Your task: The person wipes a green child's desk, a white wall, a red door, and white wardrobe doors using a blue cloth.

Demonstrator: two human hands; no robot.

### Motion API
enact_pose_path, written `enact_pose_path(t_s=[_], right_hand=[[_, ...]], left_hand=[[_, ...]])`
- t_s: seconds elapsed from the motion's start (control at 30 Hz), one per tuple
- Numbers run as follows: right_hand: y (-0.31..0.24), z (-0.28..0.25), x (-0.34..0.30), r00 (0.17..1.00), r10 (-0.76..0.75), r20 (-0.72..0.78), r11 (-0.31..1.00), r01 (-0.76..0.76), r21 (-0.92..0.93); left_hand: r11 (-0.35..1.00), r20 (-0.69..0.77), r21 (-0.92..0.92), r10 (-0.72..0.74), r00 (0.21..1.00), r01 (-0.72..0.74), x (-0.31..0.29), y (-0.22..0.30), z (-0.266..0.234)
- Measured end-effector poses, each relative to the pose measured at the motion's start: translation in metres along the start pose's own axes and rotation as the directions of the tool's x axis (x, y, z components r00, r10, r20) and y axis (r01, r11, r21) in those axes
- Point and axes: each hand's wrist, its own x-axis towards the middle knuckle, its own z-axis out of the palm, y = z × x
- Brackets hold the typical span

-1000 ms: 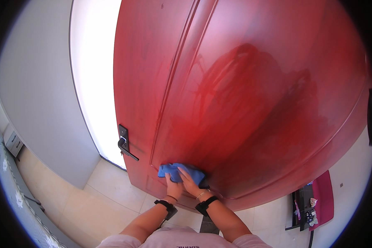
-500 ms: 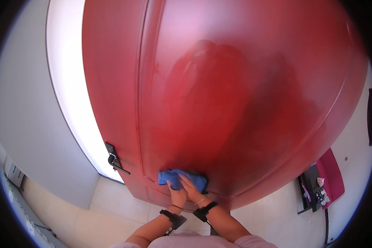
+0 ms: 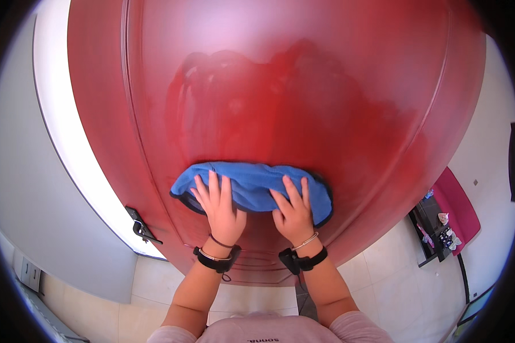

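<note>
Wiping looks partway along: a darker, damp-looking patch (image 3: 292,114) covers the middle of the red door (image 3: 100,74), while the door's top looks hazier. The blue cloth (image 3: 252,178) lies against the door's lower middle. The left hand (image 3: 223,214), towards the door's handle (image 3: 143,227) side, and the right hand (image 3: 296,217), towards its opposite side, press it flat, fingers loosely spread.

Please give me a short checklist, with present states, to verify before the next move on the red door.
1. Left hand on the cloth: ok, fingers spread.
2. Right hand on the cloth: ok, fingers spread.
3. Cloth against the door: ok.
4. Cloth free of creases: not ok, it is wrinkled.
5. Handle clear of both hands: ok.
6. Door dry: cannot tell; a darker patch shows above the cloth.
</note>
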Motion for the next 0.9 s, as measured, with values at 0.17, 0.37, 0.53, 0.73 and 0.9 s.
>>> enact_pose_path(t_s=[0.17,0.37,0.53,0.73,0.9], right_hand=[[0.020,0.023,-0.091,0.989,0.108,0.098,0.993,-0.112,0.042],[0.025,-0.022,-0.085,0.983,0.145,0.113,0.975,-0.161,0.152],[0.059,-0.088,-0.035,0.990,0.132,-0.042,0.991,-0.132,-0.004],[0.079,-0.091,-0.082,0.968,0.245,0.062,0.962,-0.235,-0.139],[0.101,-0.086,-0.174,0.932,0.279,0.230,0.959,-0.283,-0.016]], left_hand=[[0.989,0.228,0.132,0.033,0.973,-0.064,-0.088,0.000,0.045],[0.993,0.192,0.118,-0.027,0.981,0.005,-0.098,0.035,0.064],[0.963,0.220,0.233,0.082,0.972,-0.134,-0.013,0.097,0.057],[0.933,0.235,0.272,0.174,0.956,-0.236,-0.023,0.128,0.077],[0.964,0.489,0.089,0.176,0.854,-0.250,-0.106,0.140,0.106]])
